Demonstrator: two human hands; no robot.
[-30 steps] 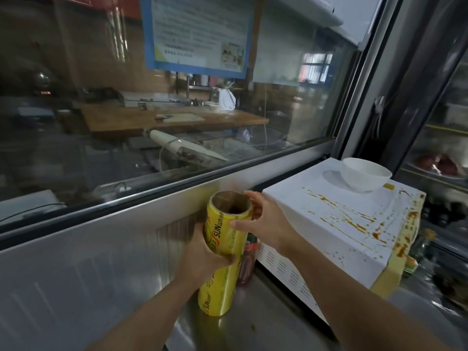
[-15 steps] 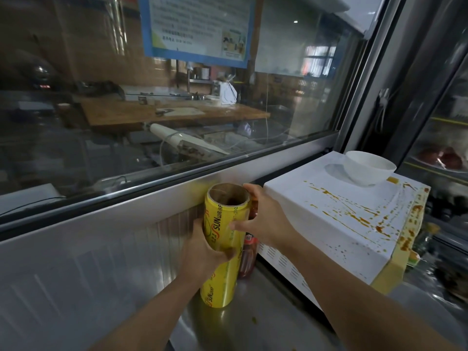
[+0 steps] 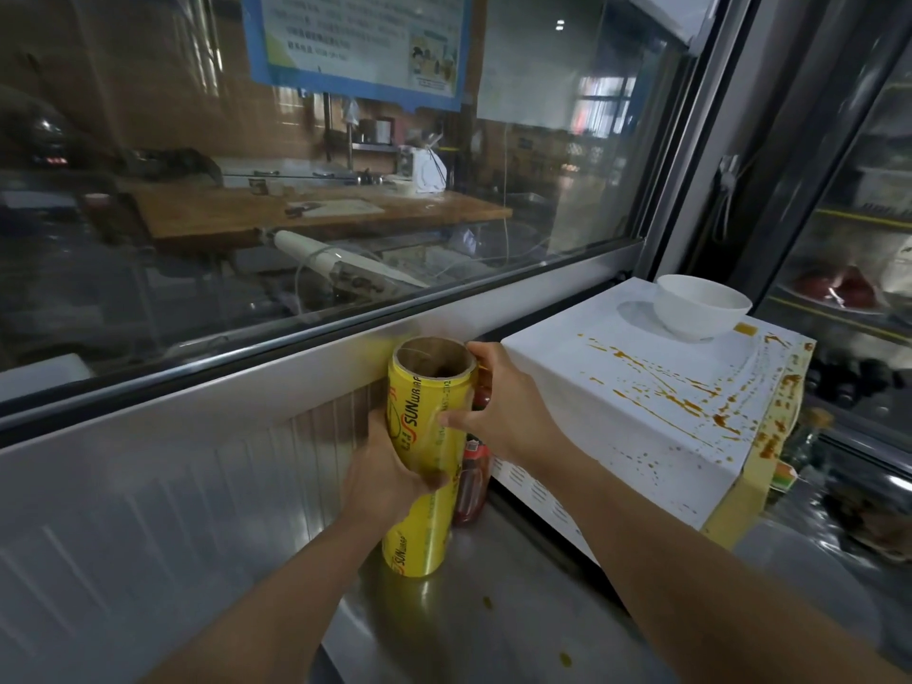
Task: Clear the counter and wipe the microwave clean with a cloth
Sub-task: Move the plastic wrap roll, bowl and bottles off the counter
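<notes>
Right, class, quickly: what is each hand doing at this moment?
Left hand: grips the middle of the upright yellow cling-film roll.
Right hand: holds the same roll near its top.

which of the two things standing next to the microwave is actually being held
The yellow cling wrap roll: the left hand and right hand both grip it. The red bottle behind it stands ungripped against the microwave.

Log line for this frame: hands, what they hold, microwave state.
left hand grips cling-film roll | right hand grips roll near top | microwave sauce-splattered, unwiped | bowl on top
</notes>
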